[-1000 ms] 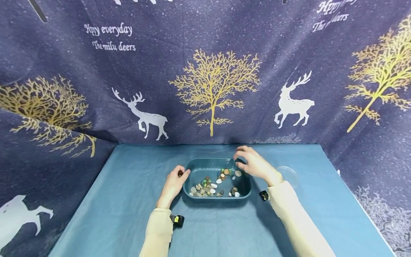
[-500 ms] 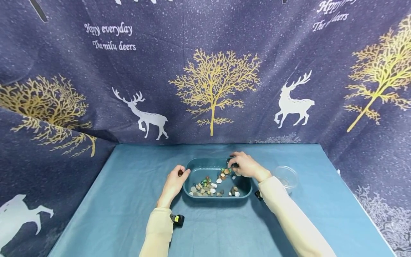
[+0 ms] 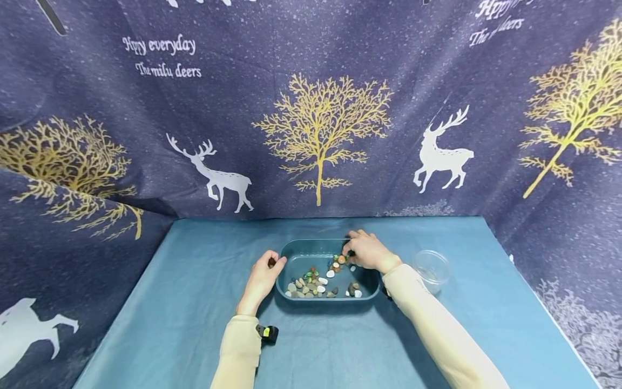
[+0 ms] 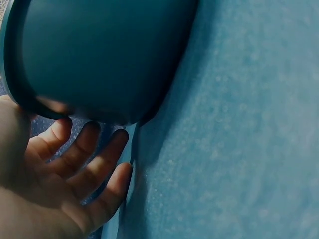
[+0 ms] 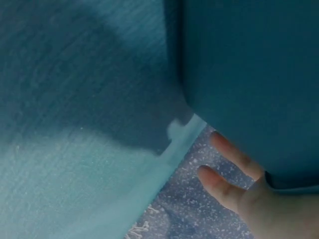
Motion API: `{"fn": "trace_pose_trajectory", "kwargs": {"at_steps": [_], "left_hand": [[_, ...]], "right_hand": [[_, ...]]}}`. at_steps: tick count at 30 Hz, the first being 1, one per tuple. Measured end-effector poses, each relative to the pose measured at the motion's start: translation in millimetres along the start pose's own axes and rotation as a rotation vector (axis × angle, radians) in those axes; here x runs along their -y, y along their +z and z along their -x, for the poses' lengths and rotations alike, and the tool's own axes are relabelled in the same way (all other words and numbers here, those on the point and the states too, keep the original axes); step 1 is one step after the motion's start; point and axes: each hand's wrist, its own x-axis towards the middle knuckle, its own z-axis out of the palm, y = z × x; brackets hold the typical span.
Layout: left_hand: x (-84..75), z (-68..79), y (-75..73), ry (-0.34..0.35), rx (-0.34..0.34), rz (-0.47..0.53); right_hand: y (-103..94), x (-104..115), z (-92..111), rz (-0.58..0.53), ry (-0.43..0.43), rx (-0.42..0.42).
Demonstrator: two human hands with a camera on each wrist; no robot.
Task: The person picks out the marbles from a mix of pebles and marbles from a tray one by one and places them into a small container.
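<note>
A dark teal oval-cornered tub (image 3: 311, 299) stands on the cloth-covered table with small stones in it. Grey and tan pebbles (image 3: 303, 290) lie at its front left, with white ones (image 3: 322, 289) and green glassy pieces beside them. My left hand (image 3: 263, 275) rests at the tub's left end, thumb at the rim; in the left wrist view its fingers (image 4: 102, 169) curve loosely outside the wall. My right hand (image 3: 367, 253) reaches over the back right rim, fingertips down by the orange-brown and green stones (image 3: 339, 261). Whether it pinches a stone is hidden.
A clear round container (image 3: 432, 267) stands right of the tub, beside the right forearm. A small cluster of brown and white stones (image 3: 353, 292) sits at the tub's front right. Behind the table hangs a dark blue cloth (image 3: 311, 48) printed with deer and trees.
My right hand has moved left and down into the tub's back right, covering the larger pale pebble there. The left hand keeps its place at the rim.
</note>
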Motion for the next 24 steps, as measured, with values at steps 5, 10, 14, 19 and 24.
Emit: {"fn": "trace_pose_trajectory", "kwargs": {"at_steps": [5,10,14,19,24], "left_hand": [[1.0,0.1,-0.6,0.003,-0.002,-0.009],[2.1,-0.4,-0.7,0.01,-0.008,-0.019],[2.1,-0.2,-0.8,0.005,-0.005,-0.023],[1.7,0.7,-1.1,0.006,-0.005,-0.01],[1.0,0.2,-1.1,0.019,-0.007,-0.005]], "right_hand": [[3.7,-2,-2,0.025,-0.005,-0.005],[3.0,-3,-2,-0.031,0.002,-0.007],[-4.9,0,2,-0.147,0.015,0.007],[-19.0,4,11,-0.276,0.058,-0.037],[-31.6,6,25,-0.323,0.061,-0.157]]}}
